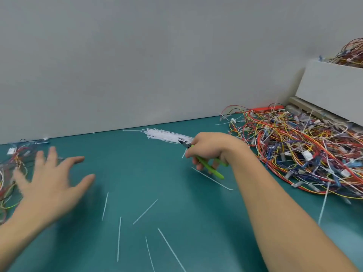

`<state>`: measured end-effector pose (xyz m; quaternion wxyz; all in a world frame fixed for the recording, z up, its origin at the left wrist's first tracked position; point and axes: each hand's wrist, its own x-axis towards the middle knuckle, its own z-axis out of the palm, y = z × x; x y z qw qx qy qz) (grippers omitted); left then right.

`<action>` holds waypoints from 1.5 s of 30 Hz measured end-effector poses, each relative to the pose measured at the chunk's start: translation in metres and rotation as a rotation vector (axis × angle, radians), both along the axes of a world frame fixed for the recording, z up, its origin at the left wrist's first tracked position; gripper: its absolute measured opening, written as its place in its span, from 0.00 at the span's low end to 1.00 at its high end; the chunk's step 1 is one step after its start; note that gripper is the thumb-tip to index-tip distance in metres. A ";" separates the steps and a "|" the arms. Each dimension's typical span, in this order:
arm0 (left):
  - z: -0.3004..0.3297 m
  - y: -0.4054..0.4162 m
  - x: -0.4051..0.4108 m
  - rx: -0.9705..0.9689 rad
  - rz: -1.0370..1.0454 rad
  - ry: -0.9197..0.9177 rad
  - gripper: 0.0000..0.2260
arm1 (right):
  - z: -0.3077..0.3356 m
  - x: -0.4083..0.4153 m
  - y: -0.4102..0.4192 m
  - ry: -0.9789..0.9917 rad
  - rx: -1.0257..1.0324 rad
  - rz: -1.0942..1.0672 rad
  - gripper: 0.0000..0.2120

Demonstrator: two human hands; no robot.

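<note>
Teal mat (pixel 137 173), cutters (pixel 211 169) nose-first far-left.

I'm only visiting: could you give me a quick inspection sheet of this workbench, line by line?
Surface: teal mat, running up to the wall.
Job's things: green-handled cutters; bundle of white cable ties lying just behind them.
Clutter: loose cable ties scattered over the near mat.
Hands: right hand grips the cutters; left hand open, blurred, holding nothing.
Cables: big wire pile on the right; small wire bundle at the left edge.
Surroundings: grey wall; white box with more wires, far right.
</note>
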<state>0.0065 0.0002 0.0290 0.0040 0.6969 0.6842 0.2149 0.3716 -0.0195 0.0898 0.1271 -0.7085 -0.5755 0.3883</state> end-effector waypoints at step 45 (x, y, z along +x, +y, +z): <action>0.012 -0.060 0.204 -0.147 -0.432 0.636 0.20 | -0.003 0.063 -0.004 0.183 0.116 -0.316 0.09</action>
